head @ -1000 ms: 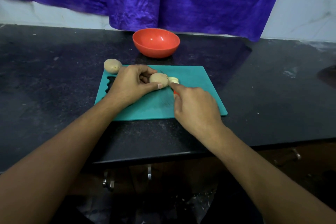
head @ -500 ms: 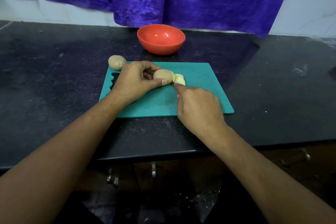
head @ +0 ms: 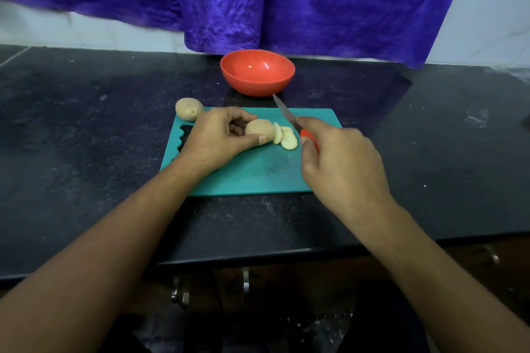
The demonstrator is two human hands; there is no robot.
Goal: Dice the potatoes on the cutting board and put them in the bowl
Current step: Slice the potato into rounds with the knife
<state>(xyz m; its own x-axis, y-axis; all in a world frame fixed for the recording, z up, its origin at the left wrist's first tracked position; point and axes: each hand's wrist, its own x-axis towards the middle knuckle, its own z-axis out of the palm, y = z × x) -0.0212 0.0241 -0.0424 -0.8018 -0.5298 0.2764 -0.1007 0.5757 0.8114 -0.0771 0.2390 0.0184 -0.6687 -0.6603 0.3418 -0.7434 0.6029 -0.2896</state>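
2 spuds: whole potato centre-left, cut potato gripped by L hand; 3 slices; R hand grips knife, now raised.

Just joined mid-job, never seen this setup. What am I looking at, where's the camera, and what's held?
No machine: a person's bare arms, filmed by one camera worn on the head, looking forward and down. The left hand holds a partly sliced potato on the teal cutting board, slices beside it. The right hand grips a red-handled knife, blade clear of the potato. A whole potato sits at the board's far left corner; an empty red bowl stands behind, on the black counter.
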